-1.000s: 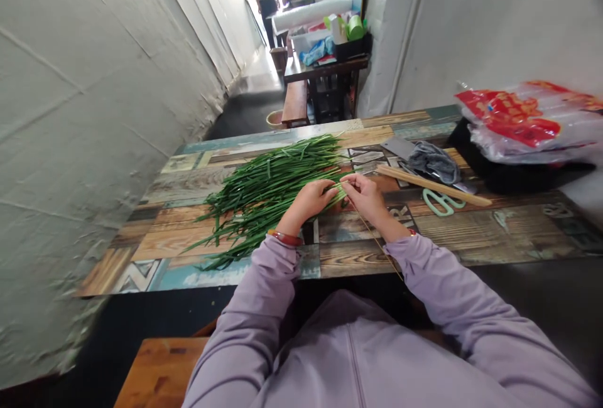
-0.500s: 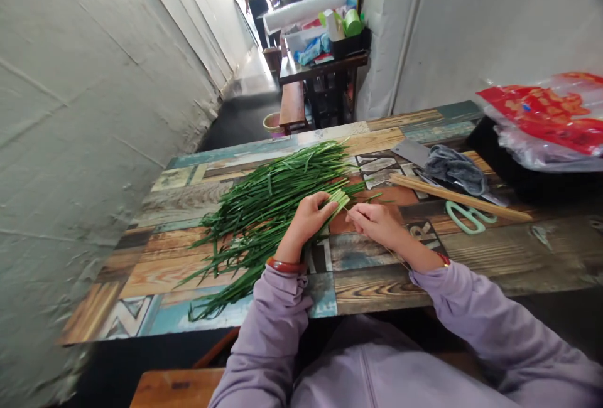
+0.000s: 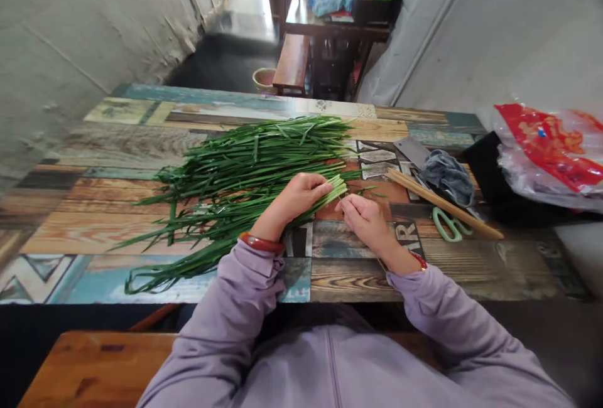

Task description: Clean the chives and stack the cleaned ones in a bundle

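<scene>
My left hand (image 3: pixel 304 196) is closed around a small bunch of green chives (image 3: pixel 337 187), whose pale cut ends point right past my thumb. Their long leaves trail to the lower left over the table. Just right of these ends, my right hand (image 3: pixel 365 220) pinches a thin bamboo skewer (image 3: pixel 382 264). Its tip is close to the stalks; I cannot tell whether it has gone into them. The skewer's back end shows below my right wrist. A large heap of loose chives (image 3: pixel 264 147) lies behind and left of my left hand.
On the right lie a bundle of bamboo skewers (image 3: pixel 445 204), green-handled scissors (image 3: pixel 447 225), a grey cloth (image 3: pixel 447 176) and a flat grey blade (image 3: pixel 413 150). Beyond them a black container (image 3: pixel 487 169) stands beside red-printed plastic bags (image 3: pixel 546 150). A bench (image 3: pixel 292 63) and another table (image 3: pixel 336 26) stand beyond.
The view has tilted down and shifted, so the table sits differently in it. My right hand stays close to the chive ends with the skewer; my left hand keeps its grip.
</scene>
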Demonstrator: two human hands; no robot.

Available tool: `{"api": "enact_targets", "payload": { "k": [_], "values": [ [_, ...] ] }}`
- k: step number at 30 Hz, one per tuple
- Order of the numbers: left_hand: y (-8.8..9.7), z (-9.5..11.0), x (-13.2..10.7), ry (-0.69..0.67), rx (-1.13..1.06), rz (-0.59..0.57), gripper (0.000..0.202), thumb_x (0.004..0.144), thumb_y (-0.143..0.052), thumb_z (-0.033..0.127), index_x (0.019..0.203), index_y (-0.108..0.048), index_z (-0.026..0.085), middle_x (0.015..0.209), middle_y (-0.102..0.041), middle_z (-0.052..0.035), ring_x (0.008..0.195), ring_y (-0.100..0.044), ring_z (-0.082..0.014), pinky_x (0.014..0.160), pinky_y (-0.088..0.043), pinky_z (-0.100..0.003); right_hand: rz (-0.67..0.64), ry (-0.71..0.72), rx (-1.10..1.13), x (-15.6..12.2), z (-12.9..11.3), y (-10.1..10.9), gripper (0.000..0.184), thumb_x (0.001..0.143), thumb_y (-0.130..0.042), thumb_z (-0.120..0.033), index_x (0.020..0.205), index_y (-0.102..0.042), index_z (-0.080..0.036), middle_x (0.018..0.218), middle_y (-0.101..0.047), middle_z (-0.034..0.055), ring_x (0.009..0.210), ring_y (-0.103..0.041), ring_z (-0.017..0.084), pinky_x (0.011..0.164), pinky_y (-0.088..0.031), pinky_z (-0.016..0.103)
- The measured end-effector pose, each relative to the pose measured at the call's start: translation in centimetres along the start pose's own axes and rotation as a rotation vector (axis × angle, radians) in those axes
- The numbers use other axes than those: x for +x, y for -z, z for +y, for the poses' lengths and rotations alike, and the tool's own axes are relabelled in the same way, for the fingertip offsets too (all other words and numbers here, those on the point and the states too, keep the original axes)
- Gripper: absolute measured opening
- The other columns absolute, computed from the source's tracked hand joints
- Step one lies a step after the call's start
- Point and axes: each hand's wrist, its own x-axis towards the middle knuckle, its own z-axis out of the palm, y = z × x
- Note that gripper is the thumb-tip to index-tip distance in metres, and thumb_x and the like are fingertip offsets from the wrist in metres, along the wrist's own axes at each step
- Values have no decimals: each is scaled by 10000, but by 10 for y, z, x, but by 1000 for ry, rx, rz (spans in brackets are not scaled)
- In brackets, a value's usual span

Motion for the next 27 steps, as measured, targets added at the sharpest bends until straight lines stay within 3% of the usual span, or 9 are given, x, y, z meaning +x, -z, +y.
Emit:
{"api": "enact_targets", "payload": {
  "k": [12,19,27],
  "values": [
    [-6,0,-1,-23,-58,-60,334,837,-553,385,647,-626,119,572,-505,24,558,-398,-84,526,-302,-205,38,16,0,0,-1,-5,374,949,-455,-466,738,-623,-208,484,-470,-42,473,-469,118,534,-377,254],
    [-2,2,-1,-45,69,-35,337,857,-525,361,683,-654,104,596,-508,22,583,-411,-88,553,-309,-212,9,-127,150,1,-2,-5,415,908,-508,-572,747,-604,-203,452,-490,-56,383,-415,91,430,-332,232],
    [-12,2,-2,-98,216,-62,343,890,-529,353,675,-643,111,585,-517,28,584,-412,-84,545,-281,-214,68,-162,424,7,2,-9,455,888,-531,-641,1060,-535,-220,564,-581,-72,382,-475,96,381,-351,212]
  ]
}}
